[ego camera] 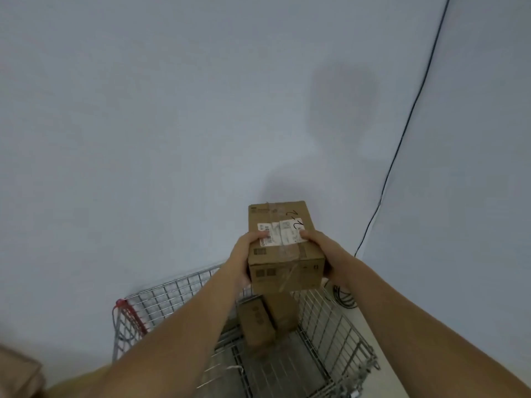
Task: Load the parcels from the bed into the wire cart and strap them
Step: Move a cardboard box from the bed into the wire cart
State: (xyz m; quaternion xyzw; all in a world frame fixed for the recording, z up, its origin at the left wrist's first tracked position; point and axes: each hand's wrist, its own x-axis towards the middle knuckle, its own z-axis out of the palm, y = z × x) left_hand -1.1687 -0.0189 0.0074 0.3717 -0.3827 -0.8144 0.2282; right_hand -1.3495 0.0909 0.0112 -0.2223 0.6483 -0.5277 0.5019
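From the head view, the left hand (244,254) and right hand (319,251) clamp the cardboard parcel (284,245) by opposite sides, held above the wire cart (330,326). Two smaller boxes (258,323) already stand inside; lowering it level into the free space beside them seems best.

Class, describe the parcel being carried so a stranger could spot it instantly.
Find the wire cart against the pale wall. Above it, the left hand and right hand grip a brown cardboard parcel. Unlike the boxes in the cart, it carries a white shipping label on top.
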